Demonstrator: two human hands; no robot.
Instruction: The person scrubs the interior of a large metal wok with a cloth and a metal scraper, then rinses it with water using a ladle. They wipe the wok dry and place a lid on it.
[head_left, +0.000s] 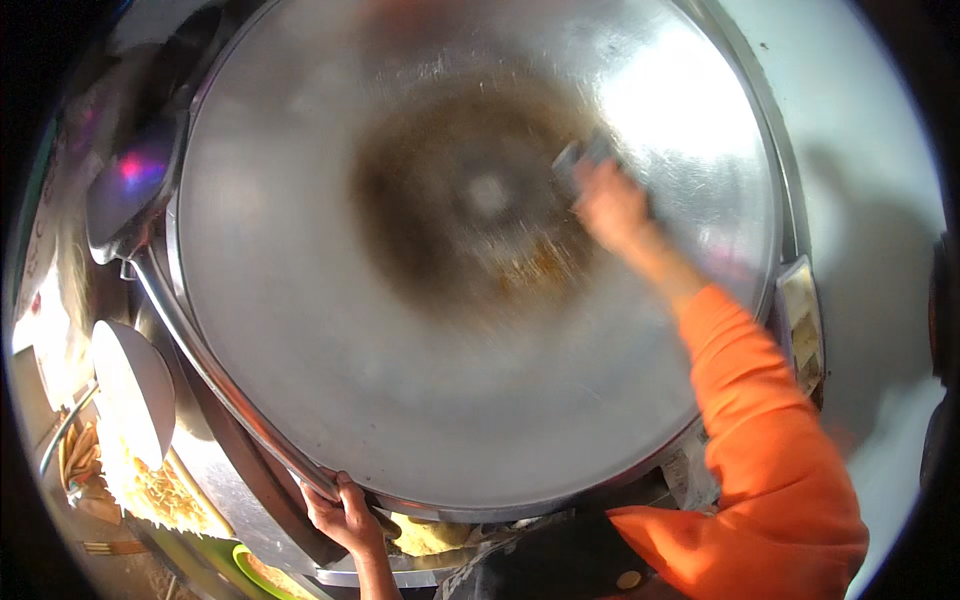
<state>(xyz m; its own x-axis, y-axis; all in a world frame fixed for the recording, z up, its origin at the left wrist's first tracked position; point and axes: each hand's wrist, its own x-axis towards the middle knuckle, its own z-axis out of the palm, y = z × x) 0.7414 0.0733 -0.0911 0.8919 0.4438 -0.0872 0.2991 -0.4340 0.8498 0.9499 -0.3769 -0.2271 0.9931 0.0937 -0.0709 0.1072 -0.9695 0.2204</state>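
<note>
A very large, round metal pan (450, 405), seemingly a wok, fills most of the view. Dark brown residue rings its middle, with an orange-brown patch (544, 262) on the near side. My right hand (611, 202) reaches over the right of the stained ring, holding a small grey block (581, 157) against or close to the metal; motion blurs both. At the pan's lower left rim, my left hand (345, 510) grips a long metal handle (217, 367). That handle runs up along the rim to a broad metal head (139, 176), perhaps a large scoop or spatula.
Left of the handle, a white bowl (135, 390) tilts over pale shredded food (169, 495). Yellow food (431, 534) lies below the near rim, and a green-rimmed container (251, 566) stands lower left. A pale tray (801, 322) sits against the right rim, beside a white surface (862, 225).
</note>
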